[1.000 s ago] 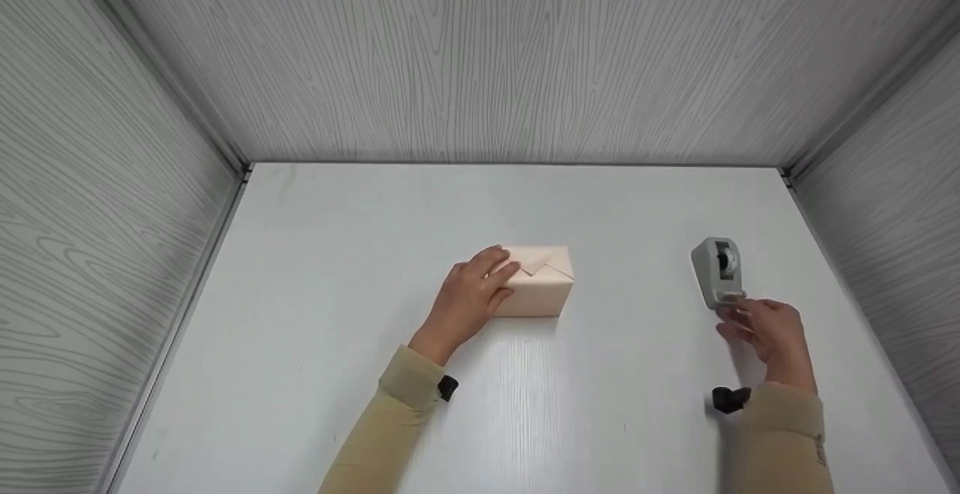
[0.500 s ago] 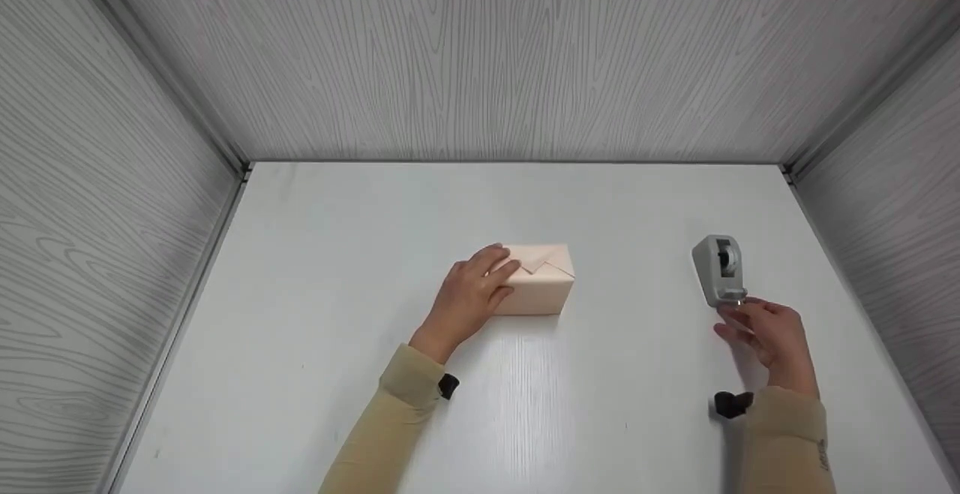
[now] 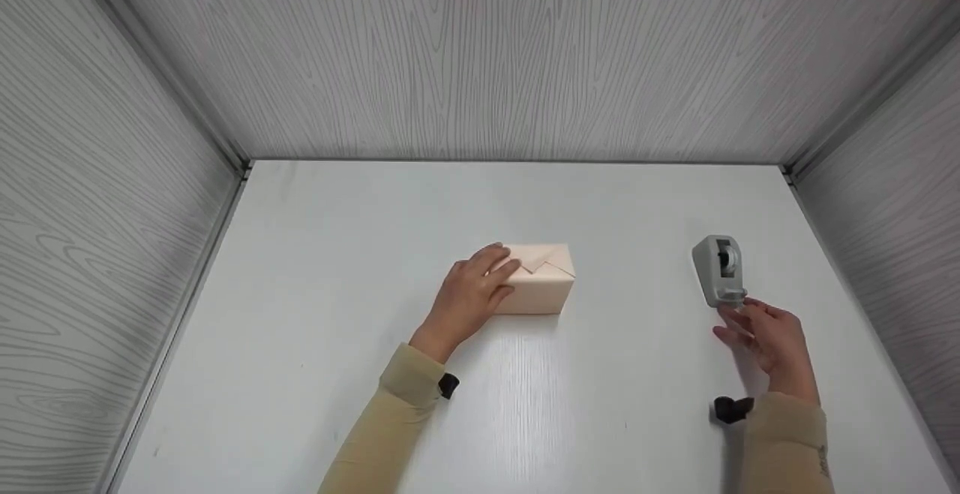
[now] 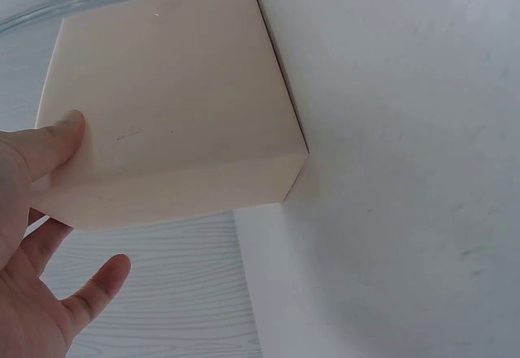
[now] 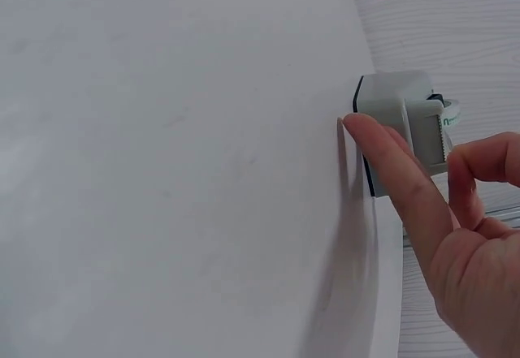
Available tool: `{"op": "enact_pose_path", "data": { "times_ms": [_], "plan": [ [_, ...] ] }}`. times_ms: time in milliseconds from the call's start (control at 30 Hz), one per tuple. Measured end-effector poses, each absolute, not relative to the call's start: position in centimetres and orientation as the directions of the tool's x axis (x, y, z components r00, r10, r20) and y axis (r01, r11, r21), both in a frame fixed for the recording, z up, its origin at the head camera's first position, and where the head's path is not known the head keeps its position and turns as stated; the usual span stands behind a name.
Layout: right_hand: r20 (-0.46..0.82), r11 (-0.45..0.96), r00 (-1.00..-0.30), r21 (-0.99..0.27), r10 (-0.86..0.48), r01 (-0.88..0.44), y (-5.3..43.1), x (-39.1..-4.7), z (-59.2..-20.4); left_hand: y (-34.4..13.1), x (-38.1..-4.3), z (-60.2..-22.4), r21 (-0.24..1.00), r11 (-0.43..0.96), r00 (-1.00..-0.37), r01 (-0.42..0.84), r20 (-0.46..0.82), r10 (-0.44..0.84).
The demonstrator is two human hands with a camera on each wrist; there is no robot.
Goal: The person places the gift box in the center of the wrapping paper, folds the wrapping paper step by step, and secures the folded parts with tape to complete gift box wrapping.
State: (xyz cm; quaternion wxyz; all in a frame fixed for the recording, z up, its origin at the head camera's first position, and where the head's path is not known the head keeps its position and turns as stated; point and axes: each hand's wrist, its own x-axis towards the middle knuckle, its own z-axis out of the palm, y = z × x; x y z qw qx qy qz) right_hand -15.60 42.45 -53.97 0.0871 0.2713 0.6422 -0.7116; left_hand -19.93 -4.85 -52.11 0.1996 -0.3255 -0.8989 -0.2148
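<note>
A pale peach paper-wrapped box [image 3: 534,295], its folded flap pointing down on the top, sits mid-table. My left hand [image 3: 463,300] holds its left end, fingers over the top and thumb [image 4: 63,140] against the front face. At the right, a grey tape dispenser [image 3: 709,272] stands with its cutter end toward me. My right hand [image 3: 778,338] is at that end, thumb and index finger bent together at the tape [image 5: 448,135] beside the toothed cutter. Another finger [image 5: 398,175] of this hand stretches down toward the tabletop. The clear tape between the fingertips is hard to see.
The white tabletop [image 3: 360,239] is enclosed by a grey wood-grain back panel [image 3: 480,58], a left panel [image 3: 90,254] and a right panel [image 3: 900,179]. White table surface lies between the box and the dispenser.
Over the second, my right hand shifts slightly toward me at the dispenser's cutter end. The left hand and box stay as they were.
</note>
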Motion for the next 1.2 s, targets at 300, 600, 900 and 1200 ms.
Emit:
{"op": "enact_pose_path", "data": {
  "times_ms": [300,600,900,1200],
  "plan": [
    [-0.497,-0.007,-0.802,-0.851,0.331,0.525,42.2,-16.0,-53.8,-4.8,-19.9,-52.1,0.261,0.696,-0.712,0.669,0.493,0.5],
    [-0.409,0.224,-0.789,-0.806,0.459,0.548,41.7,-16.8,-53.6,-4.8,-19.9,-52.1,0.243,0.702,-0.706,0.669,0.501,0.5],
    [-0.347,0.412,-0.786,-0.704,0.511,0.579,41.6,-17.2,-52.9,-4.8,-19.9,-52.1,0.255,0.703,-0.715,0.664,0.49,0.498],
    [-0.271,0.52,-0.81,-0.652,0.52,0.552,41.5,-17.4,-52.6,-4.8,-20.0,-52.2,0.26,0.692,-0.705,0.674,0.507,0.495]
  ]
}}
